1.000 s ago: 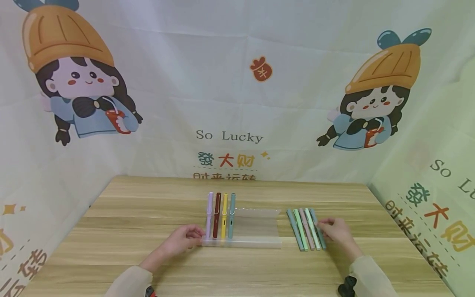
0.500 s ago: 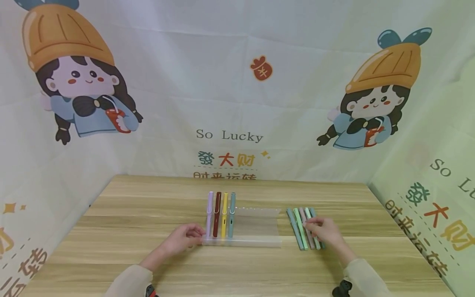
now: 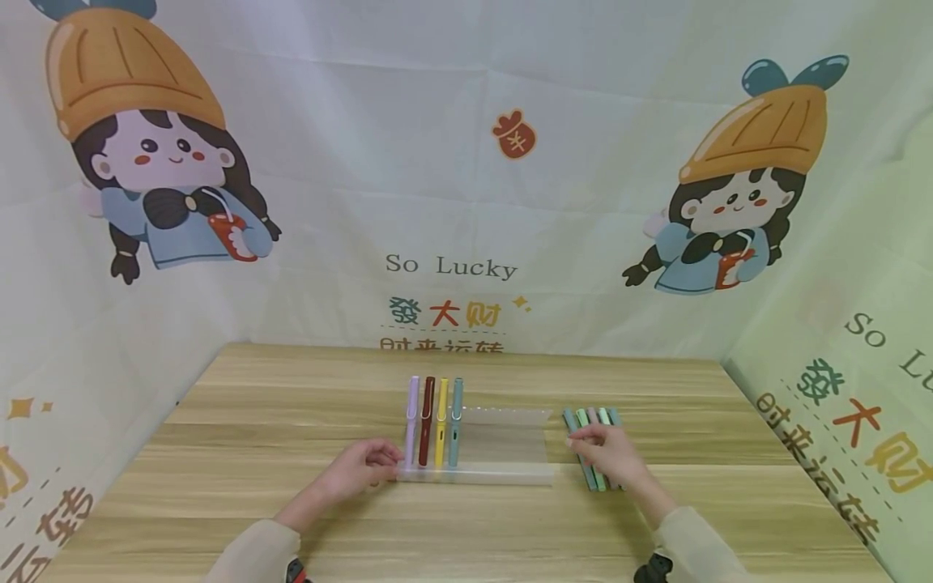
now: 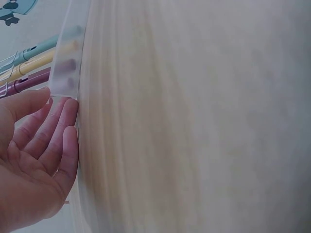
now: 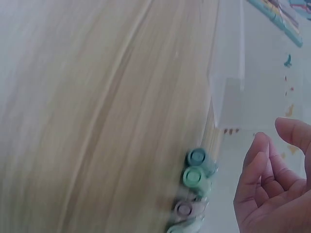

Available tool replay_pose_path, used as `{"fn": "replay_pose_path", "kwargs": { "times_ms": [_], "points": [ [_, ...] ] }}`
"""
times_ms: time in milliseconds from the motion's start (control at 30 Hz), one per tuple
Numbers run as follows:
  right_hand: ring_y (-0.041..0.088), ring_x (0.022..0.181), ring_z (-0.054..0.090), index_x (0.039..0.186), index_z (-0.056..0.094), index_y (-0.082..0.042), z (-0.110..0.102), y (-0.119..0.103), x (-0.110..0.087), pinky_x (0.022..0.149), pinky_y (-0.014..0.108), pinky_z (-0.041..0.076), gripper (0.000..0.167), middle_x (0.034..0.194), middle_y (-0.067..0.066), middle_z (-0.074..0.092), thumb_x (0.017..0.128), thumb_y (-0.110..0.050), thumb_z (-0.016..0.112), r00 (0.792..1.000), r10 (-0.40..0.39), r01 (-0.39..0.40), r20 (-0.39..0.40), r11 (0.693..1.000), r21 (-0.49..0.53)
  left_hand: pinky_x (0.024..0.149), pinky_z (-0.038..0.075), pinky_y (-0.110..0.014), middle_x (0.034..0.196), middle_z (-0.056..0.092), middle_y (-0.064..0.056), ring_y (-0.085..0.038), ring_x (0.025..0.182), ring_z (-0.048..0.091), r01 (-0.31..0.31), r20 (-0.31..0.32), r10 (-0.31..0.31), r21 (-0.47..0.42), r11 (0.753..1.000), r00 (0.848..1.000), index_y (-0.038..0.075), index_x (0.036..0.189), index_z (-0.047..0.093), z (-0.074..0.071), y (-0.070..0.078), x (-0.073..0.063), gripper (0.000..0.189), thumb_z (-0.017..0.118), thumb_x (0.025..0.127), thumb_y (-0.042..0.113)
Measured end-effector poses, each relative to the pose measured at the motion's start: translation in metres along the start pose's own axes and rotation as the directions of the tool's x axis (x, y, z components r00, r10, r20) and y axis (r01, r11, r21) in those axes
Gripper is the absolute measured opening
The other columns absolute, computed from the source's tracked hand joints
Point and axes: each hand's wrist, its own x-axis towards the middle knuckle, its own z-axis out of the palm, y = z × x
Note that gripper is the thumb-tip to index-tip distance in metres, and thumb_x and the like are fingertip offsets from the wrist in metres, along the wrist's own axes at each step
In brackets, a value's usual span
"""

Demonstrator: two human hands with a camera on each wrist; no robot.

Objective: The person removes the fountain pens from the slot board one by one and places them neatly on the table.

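Note:
A clear plastic pen sleeve (image 3: 504, 444) lies flat at mid-table. Side by side in its left part stand a lavender pen (image 3: 411, 421), a dark red pen (image 3: 427, 417), a yellow pen (image 3: 441, 425) and a blue-teal pen (image 3: 455, 421), lower ends in the front pocket. My left hand (image 3: 360, 465) pinches the pocket's left end between thumb and fingers. To the right lies a row of pens, with a grey-teal pen (image 3: 571, 423) leftmost and a light green pen (image 5: 194, 177) beside it. My right hand (image 3: 612, 453) hovers over this row, holding nothing and hiding part of it.
The wooden table (image 3: 255, 421) meets a printed cloth backdrop (image 3: 328, 202) at its back and sides. Dark devices sit on both wrists, the right one (image 3: 652, 567) near the table's front.
My right hand has moved left across the row of pens, from the rightmost pen to the leftmost ones. The pens, the sleeve and my left hand have stayed in place.

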Motion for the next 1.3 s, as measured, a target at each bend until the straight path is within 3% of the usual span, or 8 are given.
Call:
{"fn": "replay_pose_path", "kwargs": {
  "times_ms": [100, 367, 600, 800, 967, 1300],
  "points": [
    [0.018, 0.056, 0.051, 0.093, 0.062, 0.001, 0.006, -0.002, 0.001, 0.045, 0.024, 0.041, 0.018, 0.068, 0.007, 0.055, 0.082, -0.012, 0.061, 1.000, -0.018, 0.018, 0.012, 1.000, 0.003, 0.061, 0.049, -0.037, 0.085, 0.058, -0.015, -0.025, 0.077, 0.055, 0.001, 0.001, -0.001, -0.005, 1.000, 1.000, -0.011, 0.095, 0.054, 0.000, -0.003, 0.001, 0.017, 0.057, 0.081, -0.003],
    [0.015, 0.058, 0.053, 0.095, 0.062, 0.001, 0.020, -0.010, 0.003, 0.047, 0.024, 0.042, 0.020, 0.067, 0.004, 0.056, 0.082, -0.014, 0.061, 0.997, -0.057, 0.056, 0.059, 0.998, 0.031, 0.058, 0.048, -0.031, 0.085, 0.059, -0.009, -0.019, 0.076, 0.055, 0.000, 0.004, 0.000, -0.010, 1.000, 1.000, -0.007, 0.097, 0.056, 0.000, -0.031, 0.010, 0.020, 0.061, 0.081, 0.004],
    [0.015, 0.060, 0.055, 0.095, 0.062, -0.001, 0.030, -0.019, 0.003, 0.051, 0.028, 0.045, 0.021, 0.069, 0.002, 0.057, 0.083, -0.017, 0.061, 0.991, -0.102, 0.099, 0.082, 0.994, 0.033, 0.059, 0.048, -0.030, 0.085, 0.059, -0.008, -0.019, 0.077, 0.055, 0.003, 0.005, -0.003, -0.021, 1.000, 1.000, -0.006, 0.097, 0.056, 0.000, -0.031, 0.009, 0.021, 0.061, 0.080, 0.006],
    [0.015, 0.059, 0.054, 0.093, 0.062, 0.000, 0.042, -0.028, 0.007, 0.051, 0.029, 0.045, 0.019, 0.071, 0.005, 0.056, 0.082, -0.016, 0.062, 0.989, -0.107, 0.100, 0.104, 0.992, 0.072, 0.061, 0.048, -0.035, 0.085, 0.059, -0.011, -0.023, 0.077, 0.055, 0.008, 0.006, -0.008, -0.022, 1.000, 1.000, -0.009, 0.096, 0.055, 0.000, -0.018, 0.006, 0.019, 0.059, 0.080, 0.000],
    [0.015, 0.056, 0.053, 0.092, 0.063, 0.002, 0.050, -0.034, 0.012, 0.048, 0.027, 0.045, 0.018, 0.071, 0.012, 0.058, 0.082, -0.014, 0.061, 0.985, -0.129, 0.120, 0.117, 0.989, 0.083, 0.060, 0.048, -0.031, 0.085, 0.059, -0.008, -0.020, 0.077, 0.055, 0.013, 0.008, -0.013, -0.014, 1.000, 1.000, -0.006, 0.097, 0.056, 0.000, -0.032, 0.010, 0.021, 0.061, 0.080, 0.005],
    [0.013, 0.057, 0.054, 0.094, 0.062, 0.001, 0.066, -0.044, 0.022, 0.047, 0.026, 0.044, 0.019, 0.071, 0.004, 0.059, 0.083, -0.014, 0.061, 0.988, -0.100, 0.089, 0.119, 0.992, 0.092, 0.060, 0.048, -0.029, 0.085, 0.058, -0.007, -0.018, 0.076, 0.055, 0.024, 0.002, -0.024, 0.000, 1.000, 1.000, -0.005, 0.097, 0.056, 0.000, -0.031, 0.010, 0.021, 0.061, 0.080, 0.006]
  ]
}}
